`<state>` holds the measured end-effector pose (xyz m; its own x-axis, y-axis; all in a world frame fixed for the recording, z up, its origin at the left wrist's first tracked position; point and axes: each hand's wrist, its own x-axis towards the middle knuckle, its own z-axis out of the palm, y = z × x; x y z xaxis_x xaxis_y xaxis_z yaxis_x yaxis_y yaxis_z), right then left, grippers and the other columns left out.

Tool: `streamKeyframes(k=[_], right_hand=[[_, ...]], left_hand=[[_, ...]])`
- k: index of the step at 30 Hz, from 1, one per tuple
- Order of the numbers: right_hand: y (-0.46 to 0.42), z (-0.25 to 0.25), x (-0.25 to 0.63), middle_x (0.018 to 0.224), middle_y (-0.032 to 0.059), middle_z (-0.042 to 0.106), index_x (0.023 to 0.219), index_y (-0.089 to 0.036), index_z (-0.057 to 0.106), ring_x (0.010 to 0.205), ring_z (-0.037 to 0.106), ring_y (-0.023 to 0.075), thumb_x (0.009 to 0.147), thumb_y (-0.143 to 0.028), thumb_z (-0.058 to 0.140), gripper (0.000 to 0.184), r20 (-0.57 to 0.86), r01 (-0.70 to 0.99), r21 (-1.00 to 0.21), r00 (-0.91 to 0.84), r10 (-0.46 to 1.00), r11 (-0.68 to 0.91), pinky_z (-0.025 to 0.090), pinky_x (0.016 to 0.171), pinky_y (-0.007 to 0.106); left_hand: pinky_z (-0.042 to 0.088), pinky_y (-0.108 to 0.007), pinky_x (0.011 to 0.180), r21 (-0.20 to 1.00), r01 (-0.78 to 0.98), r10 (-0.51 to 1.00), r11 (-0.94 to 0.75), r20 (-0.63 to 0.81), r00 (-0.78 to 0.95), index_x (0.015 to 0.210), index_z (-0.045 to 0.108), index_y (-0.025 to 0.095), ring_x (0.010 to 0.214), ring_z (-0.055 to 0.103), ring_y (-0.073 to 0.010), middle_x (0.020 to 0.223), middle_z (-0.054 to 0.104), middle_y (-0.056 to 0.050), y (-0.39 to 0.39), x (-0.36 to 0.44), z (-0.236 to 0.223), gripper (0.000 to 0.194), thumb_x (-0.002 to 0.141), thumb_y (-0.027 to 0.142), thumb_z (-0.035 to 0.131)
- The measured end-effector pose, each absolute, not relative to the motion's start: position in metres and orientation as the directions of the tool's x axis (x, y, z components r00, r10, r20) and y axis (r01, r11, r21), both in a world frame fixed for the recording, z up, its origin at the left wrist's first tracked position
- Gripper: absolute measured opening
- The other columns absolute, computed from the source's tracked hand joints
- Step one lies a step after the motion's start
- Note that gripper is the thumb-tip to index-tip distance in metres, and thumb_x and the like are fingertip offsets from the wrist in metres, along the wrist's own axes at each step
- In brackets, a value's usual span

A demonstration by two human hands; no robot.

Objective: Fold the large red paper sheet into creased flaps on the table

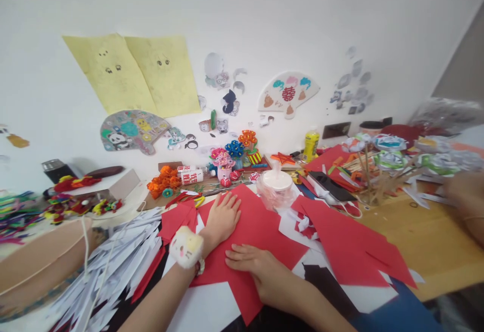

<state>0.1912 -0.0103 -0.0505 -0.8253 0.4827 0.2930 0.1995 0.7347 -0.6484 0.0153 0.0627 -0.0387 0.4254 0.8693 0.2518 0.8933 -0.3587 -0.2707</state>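
Observation:
A sheet of red paper (260,221) lies turned at an angle on top of white sheets (207,306). On its upper left part rests my left hand (224,218), palm down with the fingers stretched out. My right hand (264,274) lies lower on the same sheet, its fingers extended toward the left. Neither hand is closed around anything. A plush animal band (186,247) sits on my left wrist. More red paper (350,246) is on the right, and smaller red pieces (177,221) lie beside my left hand.
White paper strips (128,251) spread at the left near a beige bag (41,266). Behind the red sheet stand a lidded plastic cup (278,183), craft flowers (223,159) and a yellow bottle (311,145). A phone (333,185) lies right; another person's blurred hand (467,201) is at the far right.

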Motion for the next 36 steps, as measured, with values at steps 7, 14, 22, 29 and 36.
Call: streamKeyframes(k=[7, 14, 22, 29, 36], right_hand=[[-0.011, -0.049, 0.190, 0.131, 0.0048, 0.049, 0.128, -0.019, 0.049, 0.127, 0.038, 0.0171, 0.066, 0.000, 0.042, 0.065, 0.296, 0.205, -0.648, -0.820, 0.491, 0.733, 0.028, 0.108, 0.036], [-0.011, -0.051, 0.192, 0.131, 0.0031, 0.050, 0.128, -0.021, 0.049, 0.126, 0.039, 0.0169, 0.066, 0.003, 0.039, 0.067, 0.288, 0.218, -0.659, -0.811, 0.509, 0.720, 0.029, 0.108, 0.038], [-0.012, -0.052, 0.192, 0.131, 0.0024, 0.049, 0.128, -0.020, 0.048, 0.127, 0.038, 0.0151, 0.067, 0.004, 0.038, 0.066, 0.279, 0.236, -0.644, -0.813, 0.511, 0.728, 0.028, 0.108, 0.037], [-0.015, -0.049, 0.193, 0.131, 0.0032, 0.050, 0.128, -0.021, 0.048, 0.127, 0.039, 0.0153, 0.067, 0.006, 0.035, 0.067, 0.264, 0.255, -0.641, -0.812, 0.520, 0.724, 0.029, 0.108, 0.039], [-0.012, -0.053, 0.193, 0.131, 0.0029, 0.050, 0.129, -0.024, 0.047, 0.126, 0.039, 0.0172, 0.067, 0.007, 0.034, 0.070, 0.271, 0.222, -0.662, -0.819, 0.505, 0.716, 0.029, 0.108, 0.042]], left_hand=[[0.028, -0.048, 0.102, -0.276, 0.883, 0.863, -0.379, 0.240, 0.445, 0.122, 0.053, 0.024, 0.125, 0.039, -0.0230, 0.130, 0.052, -0.005, 0.047, 0.002, -0.030, 0.039, 0.092, 0.029, 0.029], [0.022, -0.047, 0.106, -0.277, 0.845, 0.835, -0.457, 0.194, 0.515, 0.127, 0.048, 0.026, 0.129, 0.034, -0.0209, 0.134, 0.049, -0.004, 0.032, -0.015, -0.024, 0.039, 0.091, 0.028, 0.031], [0.021, -0.042, 0.108, -0.322, 0.816, 0.817, -0.480, 0.177, 0.550, 0.126, 0.048, 0.026, 0.130, 0.033, -0.0174, 0.134, 0.049, -0.002, 0.008, -0.031, -0.016, 0.038, 0.091, 0.027, 0.033], [0.024, -0.042, 0.106, -0.322, 0.823, 0.828, -0.468, 0.164, 0.536, 0.127, 0.047, 0.026, 0.129, 0.036, -0.0175, 0.133, 0.050, -0.002, -0.020, -0.047, -0.015, 0.039, 0.091, 0.023, 0.032], [0.025, -0.039, 0.103, -0.323, 0.828, 0.865, -0.458, 0.054, 0.499, 0.130, 0.043, 0.030, 0.127, 0.038, -0.0201, 0.135, 0.048, 0.000, -0.059, -0.072, -0.006, 0.040, 0.090, 0.028, 0.039]])
